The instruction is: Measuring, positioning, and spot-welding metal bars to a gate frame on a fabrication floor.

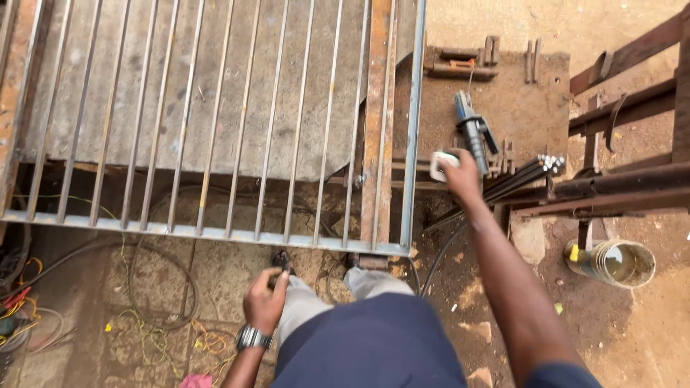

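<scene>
The left hand (264, 300), one watch (251, 338) at its wrist, is clenched around one dark tool handle (281, 260). Farther out, the right hand (462, 176) pinches one small white block (440, 164). Just beyond it lies one grinder (472, 129); leftward, one barred metal gate (215, 122).

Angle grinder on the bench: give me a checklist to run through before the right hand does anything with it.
1. Right hand free to grip: not ok, it holds a small white object.
2. Angle grinder lying flat on the metal bench: ok.
3. Grinder disc and guard condition: cannot tell, hidden behind the hand.
4. Left hand away from the grinder: ok, it is low by the knee, closed on a small dark object.
5. Bundle of rods clear of the grinder: not ok, it lies right beside it.
6. Metal gate resting steady: cannot tell.
</scene>
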